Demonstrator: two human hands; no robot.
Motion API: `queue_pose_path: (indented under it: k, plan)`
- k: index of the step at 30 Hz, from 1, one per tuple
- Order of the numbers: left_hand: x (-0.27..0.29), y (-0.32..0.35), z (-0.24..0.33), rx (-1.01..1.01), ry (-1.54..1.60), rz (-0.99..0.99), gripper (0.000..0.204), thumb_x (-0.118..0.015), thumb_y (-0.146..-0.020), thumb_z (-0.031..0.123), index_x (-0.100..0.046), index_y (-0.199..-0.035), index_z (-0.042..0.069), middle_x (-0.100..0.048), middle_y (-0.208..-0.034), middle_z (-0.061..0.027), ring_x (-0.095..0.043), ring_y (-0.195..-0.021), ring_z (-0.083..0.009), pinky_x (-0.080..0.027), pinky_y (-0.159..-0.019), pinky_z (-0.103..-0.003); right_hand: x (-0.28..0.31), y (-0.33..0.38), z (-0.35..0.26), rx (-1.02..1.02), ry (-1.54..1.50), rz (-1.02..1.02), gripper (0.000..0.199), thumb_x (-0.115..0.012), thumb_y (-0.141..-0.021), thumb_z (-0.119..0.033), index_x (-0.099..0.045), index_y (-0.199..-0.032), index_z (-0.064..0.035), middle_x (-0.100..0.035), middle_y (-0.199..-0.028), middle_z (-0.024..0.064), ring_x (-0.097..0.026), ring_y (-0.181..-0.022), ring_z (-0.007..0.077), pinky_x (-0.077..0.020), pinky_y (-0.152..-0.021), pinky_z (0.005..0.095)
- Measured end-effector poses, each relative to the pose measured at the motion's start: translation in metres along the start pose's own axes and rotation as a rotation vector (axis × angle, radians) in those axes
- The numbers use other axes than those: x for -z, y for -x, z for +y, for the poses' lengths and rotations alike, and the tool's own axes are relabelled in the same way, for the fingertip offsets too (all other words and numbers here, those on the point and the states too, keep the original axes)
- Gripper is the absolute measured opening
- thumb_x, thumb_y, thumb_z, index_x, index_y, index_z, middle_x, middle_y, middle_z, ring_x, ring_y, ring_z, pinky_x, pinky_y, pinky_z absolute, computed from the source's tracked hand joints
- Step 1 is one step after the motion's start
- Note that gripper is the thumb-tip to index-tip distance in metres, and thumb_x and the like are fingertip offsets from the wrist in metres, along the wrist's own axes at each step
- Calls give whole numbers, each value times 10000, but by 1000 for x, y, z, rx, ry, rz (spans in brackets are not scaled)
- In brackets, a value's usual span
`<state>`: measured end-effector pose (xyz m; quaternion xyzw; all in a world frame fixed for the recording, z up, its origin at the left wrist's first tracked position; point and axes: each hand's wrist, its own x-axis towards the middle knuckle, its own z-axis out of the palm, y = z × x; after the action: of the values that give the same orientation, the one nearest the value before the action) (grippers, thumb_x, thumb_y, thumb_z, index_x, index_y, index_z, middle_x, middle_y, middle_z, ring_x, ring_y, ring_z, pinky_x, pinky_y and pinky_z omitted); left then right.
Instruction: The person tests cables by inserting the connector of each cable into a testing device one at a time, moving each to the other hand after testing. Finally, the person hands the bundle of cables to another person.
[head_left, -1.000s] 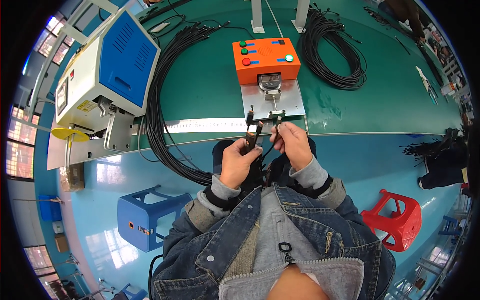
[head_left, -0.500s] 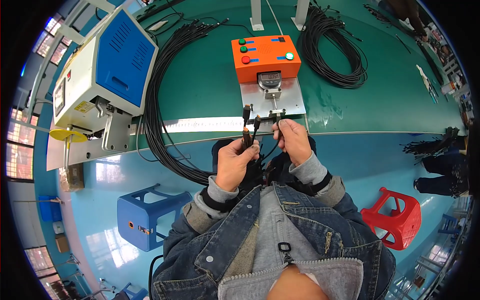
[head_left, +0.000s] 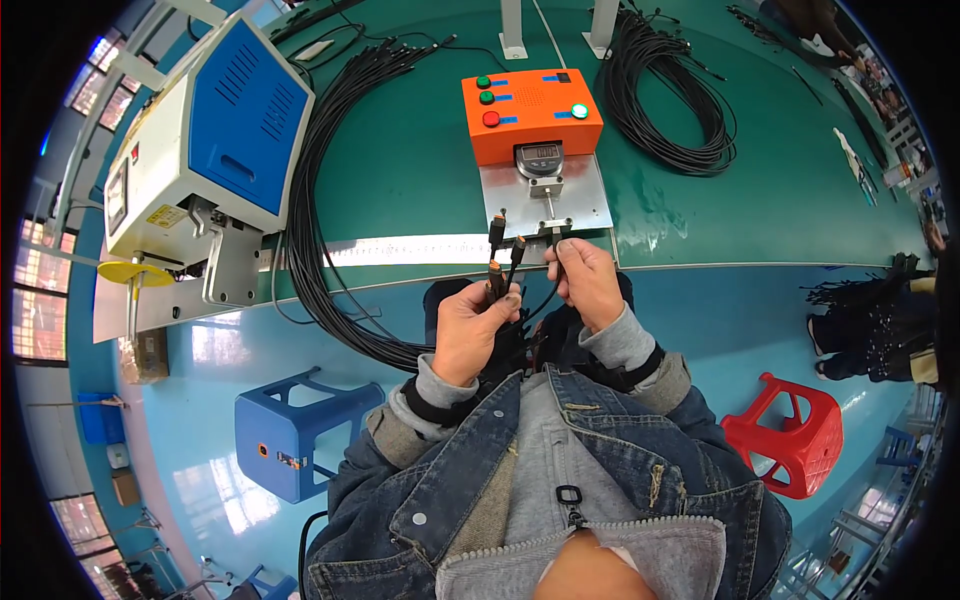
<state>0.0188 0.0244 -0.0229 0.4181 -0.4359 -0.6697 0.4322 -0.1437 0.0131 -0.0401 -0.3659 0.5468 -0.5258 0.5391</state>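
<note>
My left hand (head_left: pixel 470 325) is closed round several black cables, whose connector ends (head_left: pixel 497 275) stick up past the fingers and show orange tips. My right hand (head_left: pixel 588 280) pinches another black cable connector (head_left: pixel 557 238) at the front edge of a metal plate (head_left: pixel 505 185). That connector's end meets the small fixture on the plate. Behind it stands a round digital gauge (head_left: pixel 540 158), its rod pointing down toward the fixture. An orange control box (head_left: pixel 530 115) with green and red buttons sits at the back of the plate; its right button glows.
A blue and white machine (head_left: pixel 215 130) stands at the left of the green table (head_left: pixel 420 190). A long bundle of black cables (head_left: pixel 305 200) curves over the edge, and a coil of cables (head_left: pixel 690 140) lies right. A blue stool (head_left: pixel 290 435) and red stool (head_left: pixel 790 435) flank me.
The connectors in my left hand have shifted very slightly. My right hand stays at the fixture. At the far right, a person in dark clothes has moved a little.
</note>
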Motion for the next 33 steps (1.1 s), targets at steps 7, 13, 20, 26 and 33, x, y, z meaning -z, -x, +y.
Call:
queue_pose_path:
  k: [7,13,20,26,33]
  plan:
    - [0,1,1,3,4,-10,133,-566,-766,32,-566,-871,-49,-567,-740,-61,-538,-654,-115,-454,-613,-215,3,-1,4,9,22,-26,253,-408,-864,-232,-540,-786,-31,-495,-588,-18,-378,-402,20,-278,-335,153]
    - [0,1,4,7,-11,-13,137,-564,-769,37,-568,-879,-45,-569,-743,-58,-538,-655,-113,-454,-616,-215,2,-2,-2,-17,1,5,256,-407,-857,-177,-544,-750,10,-503,-559,9,-381,-406,42,-315,-385,171]
    - [-1,1,2,-13,-61,-50,147,-549,-778,36,-570,-906,-34,-562,-755,-39,-523,-682,-94,-436,-643,-210,1,-6,-11,-81,-13,-14,243,-401,-860,-212,-534,-776,-27,-486,-577,-14,-367,-393,26,-281,-329,156]
    - [0,4,4,-34,-205,-48,155,-552,-754,26,-588,-899,-16,-505,-822,4,-449,-695,-64,-358,-623,-201,2,-5,-10,-107,-68,-20,245,-408,-851,-197,-535,-779,-1,-499,-576,12,-381,-393,44,-280,-330,177]
    - [-2,2,4,-37,-152,-13,115,-562,-743,19,-565,-854,-11,-505,-739,23,-434,-645,-42,-354,-582,-179,2,-5,-9,-103,-50,-41,253,-404,-862,-219,-531,-789,-12,-496,-596,-3,-381,-404,34,-298,-330,161]
